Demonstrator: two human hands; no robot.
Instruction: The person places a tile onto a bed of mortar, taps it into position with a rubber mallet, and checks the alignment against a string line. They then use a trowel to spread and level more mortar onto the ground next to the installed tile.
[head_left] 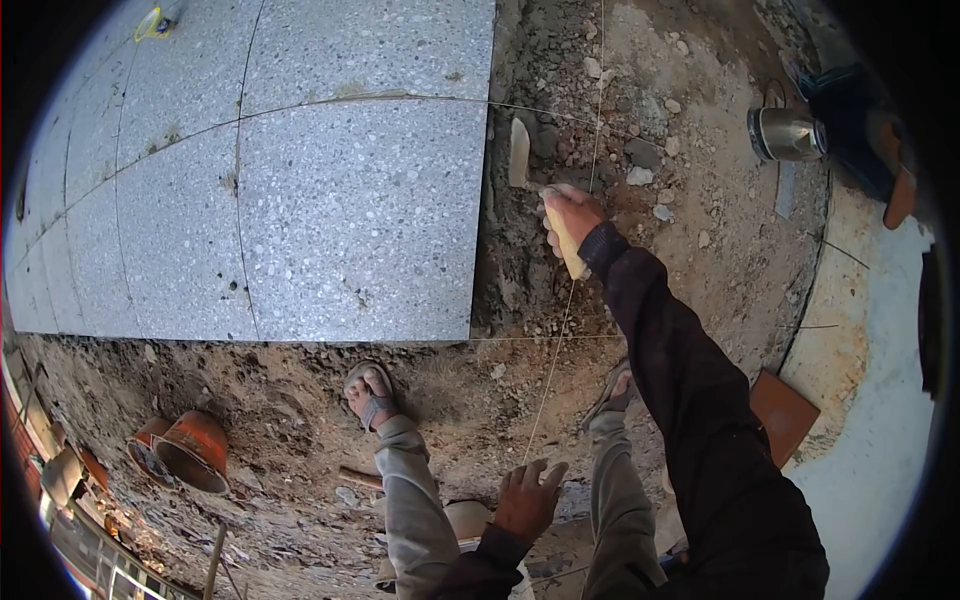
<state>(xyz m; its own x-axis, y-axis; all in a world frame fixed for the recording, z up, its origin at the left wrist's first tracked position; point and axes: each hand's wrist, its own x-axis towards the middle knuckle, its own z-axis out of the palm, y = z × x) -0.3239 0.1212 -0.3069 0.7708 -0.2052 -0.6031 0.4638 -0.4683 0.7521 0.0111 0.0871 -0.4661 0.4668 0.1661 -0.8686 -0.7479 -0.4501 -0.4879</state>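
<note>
My right hand point(572, 215) is wrapped around the pale handle of a trowel point(519, 153). Its blade is tilted over the strip of dark, damp mortar point(510, 240) beside the edge of the speckled grey paving slabs point(365, 215). A thin string point(598, 110) passes close to this hand and runs down between my feet. Low in the view, my left hand point(530, 497) hangs between my knees, fingers apart and holding nothing.
Two orange buckets point(197, 450) stand at the lower left on rough soil. At the upper right are a metal pail point(788, 134) and a dark blue shape. A reddish square tile point(783, 415) lies at the right edge. Another string point(700, 333) crosses at the slab's near edge.
</note>
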